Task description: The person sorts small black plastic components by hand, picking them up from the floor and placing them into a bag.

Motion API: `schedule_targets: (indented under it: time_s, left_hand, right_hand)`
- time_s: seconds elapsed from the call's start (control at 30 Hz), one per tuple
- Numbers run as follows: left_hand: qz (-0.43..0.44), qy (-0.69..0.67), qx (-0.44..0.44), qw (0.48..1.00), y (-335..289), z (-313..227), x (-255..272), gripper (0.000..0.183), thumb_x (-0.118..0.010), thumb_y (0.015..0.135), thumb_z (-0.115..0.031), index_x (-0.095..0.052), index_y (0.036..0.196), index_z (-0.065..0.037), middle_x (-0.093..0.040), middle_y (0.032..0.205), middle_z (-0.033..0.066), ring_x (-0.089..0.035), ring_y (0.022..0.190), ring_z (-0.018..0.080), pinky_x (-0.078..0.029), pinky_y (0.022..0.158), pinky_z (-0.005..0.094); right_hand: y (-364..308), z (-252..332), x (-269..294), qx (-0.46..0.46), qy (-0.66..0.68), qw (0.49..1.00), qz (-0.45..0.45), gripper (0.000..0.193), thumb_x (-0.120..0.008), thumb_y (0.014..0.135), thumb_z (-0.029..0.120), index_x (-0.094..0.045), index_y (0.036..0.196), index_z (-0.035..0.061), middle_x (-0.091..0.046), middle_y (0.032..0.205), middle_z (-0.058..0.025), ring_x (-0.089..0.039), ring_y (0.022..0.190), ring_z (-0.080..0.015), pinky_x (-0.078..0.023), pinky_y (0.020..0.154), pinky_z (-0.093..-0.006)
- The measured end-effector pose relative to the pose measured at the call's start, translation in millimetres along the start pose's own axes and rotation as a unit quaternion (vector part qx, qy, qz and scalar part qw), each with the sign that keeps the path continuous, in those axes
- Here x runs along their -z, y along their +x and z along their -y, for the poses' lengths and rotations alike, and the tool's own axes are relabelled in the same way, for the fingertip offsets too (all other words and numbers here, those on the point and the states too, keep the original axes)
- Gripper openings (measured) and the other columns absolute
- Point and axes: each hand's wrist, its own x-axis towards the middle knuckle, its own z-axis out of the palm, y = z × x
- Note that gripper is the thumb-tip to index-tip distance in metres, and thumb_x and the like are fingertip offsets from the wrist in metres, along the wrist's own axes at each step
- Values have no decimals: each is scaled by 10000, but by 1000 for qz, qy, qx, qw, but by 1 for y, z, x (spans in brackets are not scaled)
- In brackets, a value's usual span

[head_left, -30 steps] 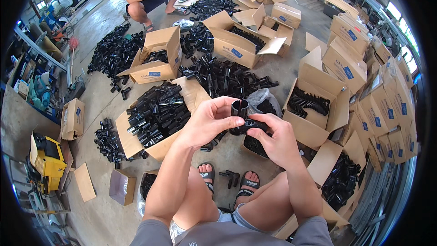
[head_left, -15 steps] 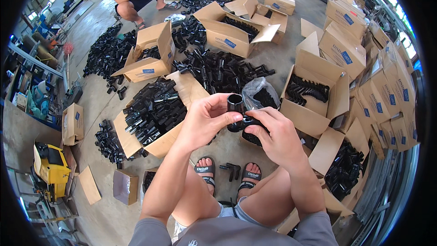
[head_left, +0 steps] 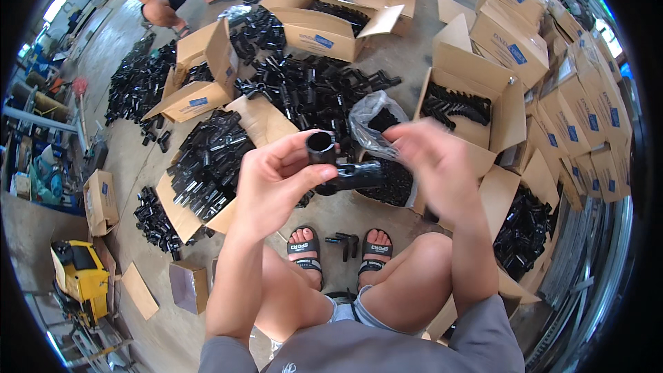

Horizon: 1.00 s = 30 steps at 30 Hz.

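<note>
My left hand (head_left: pixel 271 183) is closed round a glossy black T-shaped pipe fitting (head_left: pixel 356 175), held above the floor before my knees. One open round end faces up, and a side arm points right. My right hand (head_left: pixel 434 169) is apart from the fitting, to its right, and motion smears its fingers. They are nearest a clear plastic bag (head_left: pixel 362 131) with small black pieces inside. Below the bag is an open box of small black parts (head_left: pixel 388 185), partly covered by my right hand.
Heaps of black fittings (head_left: pixel 304 93) lie ahead, and a filled open carton (head_left: pixel 164 186) stands left. More open cartons (head_left: pixel 507 114) and stacked closed boxes (head_left: pixel 577 110) line the right. Several loose fittings (head_left: pixel 345 243) lie between my sandals. Another person (head_left: pixel 162 0) squats at the far left.
My right hand has let go of the fitting and moved right toward the plastic bag. My left hand keeps its hold. The whole view has shifted slightly.
</note>
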Motion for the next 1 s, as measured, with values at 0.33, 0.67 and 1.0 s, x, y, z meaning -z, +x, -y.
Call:
schedule_targets:
  time_s: [0.33,0.67,1.0]
  left_hand:
    - [-86,131,-9,988,13,-2,-6,438,-751,852,94,-649,1274,38,-723,1063,53,-657,982,88,-552,873,257]
    - [-62,213,-1,975,18,-3,10,463,-756,808,151,-650,1248,54,-711,1165,83,-659,1077,121,-549,966,291]
    - [-135,-58,-19,989,31,-1,15,363,-705,924,-4,-623,1275,46,-713,1178,125,-693,1067,189,-560,961,335]
  right_hand:
    - [82,-328,-43,-219,-266,939,-14,174,-642,914,171,-760,1015,94,-740,1005,-194,-703,1013,-380,-542,905,-488]
    - [106,-432,-120,-94,-385,918,19,248,-617,837,55,-666,1078,81,-652,1093,-154,-649,1031,-368,-555,872,-491]
    - [95,-359,-82,-80,-220,953,-191,146,-623,917,39,-655,1048,-14,-700,1034,-210,-663,1004,-408,-520,882,-477]
